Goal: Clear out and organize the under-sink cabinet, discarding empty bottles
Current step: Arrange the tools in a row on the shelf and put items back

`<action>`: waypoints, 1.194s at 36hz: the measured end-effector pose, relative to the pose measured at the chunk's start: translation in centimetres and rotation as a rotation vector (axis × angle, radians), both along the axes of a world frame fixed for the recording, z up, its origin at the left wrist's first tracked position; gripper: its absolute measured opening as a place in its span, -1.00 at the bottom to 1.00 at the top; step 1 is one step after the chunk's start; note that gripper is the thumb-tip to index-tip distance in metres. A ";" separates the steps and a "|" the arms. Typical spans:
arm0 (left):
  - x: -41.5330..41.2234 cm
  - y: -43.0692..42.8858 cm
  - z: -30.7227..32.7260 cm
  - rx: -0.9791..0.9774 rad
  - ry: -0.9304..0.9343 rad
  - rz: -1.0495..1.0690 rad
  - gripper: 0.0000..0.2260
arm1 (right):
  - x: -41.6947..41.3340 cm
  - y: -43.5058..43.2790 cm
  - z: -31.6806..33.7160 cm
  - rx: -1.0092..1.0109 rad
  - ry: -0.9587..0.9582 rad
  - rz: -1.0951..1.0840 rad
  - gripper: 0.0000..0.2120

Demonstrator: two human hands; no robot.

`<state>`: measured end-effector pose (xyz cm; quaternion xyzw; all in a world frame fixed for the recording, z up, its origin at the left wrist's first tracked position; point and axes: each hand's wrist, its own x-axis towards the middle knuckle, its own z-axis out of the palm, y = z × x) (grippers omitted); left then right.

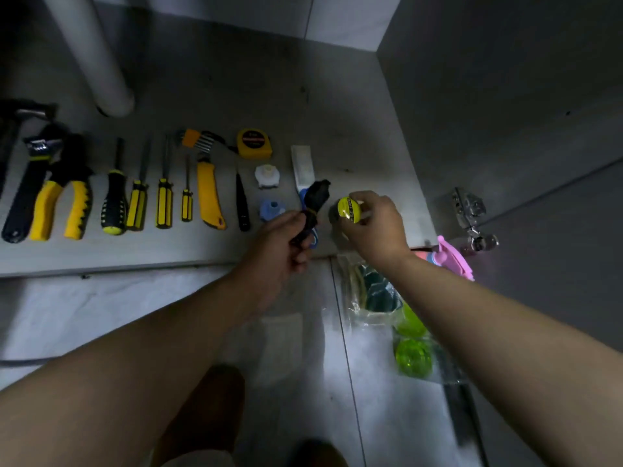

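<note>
- Grey cabinet floor (269, 96) fills the head view, dim, with a pale pipe (97, 52) standing at 11 o'clock and a door hinge (470, 210) at 3 o'clock.
- A neat row of tools runs from 9 o'clock toward the centre: pliers (62, 207), screwdrivers (114, 197), a knife (209, 193) and, behind them, a tape measure (253, 143). A white box (302, 166) lies at the row's right end.
- At the centre the left hand (283, 247) grips a black bundle (317, 197), with the fingers curled round its lower end. It is held just above the floor, beside the box.
- The bundle's long axis runs from the fist up toward 1 o'clock, and its free end flares slightly.
- It looks soft and light, a rolled strap or cord bound at the middle. It would likely flop if taken by the tip, so the bound waist seems the best hold.
- Just right of it, the right hand (377, 224) pinches a disc (349, 210) by its rim between thumb and fingertips.
- The disc's yellow face tilts up toward the camera, and a darker body shows below it. Being round, it has no clear long axis.
- It appears small, stiff and smooth, so a rim pinch suits it, though it could slip.
- At 5 o'clock a clear bag (371, 298) of green things lies on the room floor outside the cabinet.
</note>
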<state>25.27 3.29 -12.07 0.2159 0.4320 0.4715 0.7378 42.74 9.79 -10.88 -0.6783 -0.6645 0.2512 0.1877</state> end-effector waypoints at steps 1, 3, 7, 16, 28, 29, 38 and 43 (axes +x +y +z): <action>-0.3 0.2 0.2 -0.011 0.009 0.029 -0.74 | -0.6 0.9 -0.2 -0.007 -0.021 -0.008 -0.54; -0.8 0.4 0.5 -0.034 0.057 0.085 -0.77 | -1.9 2.5 -0.7 -0.012 -0.065 -0.027 -0.50; -1.5 0.8 0.5 -0.032 0.158 0.192 -0.83 | -3.3 5.1 -1.5 0.003 -0.123 -0.032 -0.50; -1.4 2.1 0.1 0.055 0.285 0.259 -0.91 | -4.2 4.9 -1.1 -0.008 0.085 -0.079 -0.61; 1.6 1.8 1.3 0.041 0.383 0.118 -0.85 | -4.5 -2.7 2.6 -0.343 0.690 -0.159 -0.76; 1.7 1.6 1.3 0.045 0.375 0.107 -0.86 | -4.6 -2.8 2.6 -0.331 0.667 -0.164 -0.77; 1.0 0.2 0.4 0.049 0.549 0.035 -0.90 | -2.7 -1.9 0.6 -0.220 0.244 -0.294 -0.79; 1.3 -0.6 -0.2 0.144 0.651 -0.042 -0.89 | -2.3 -0.9 -1.0 -0.235 0.051 -0.219 -0.88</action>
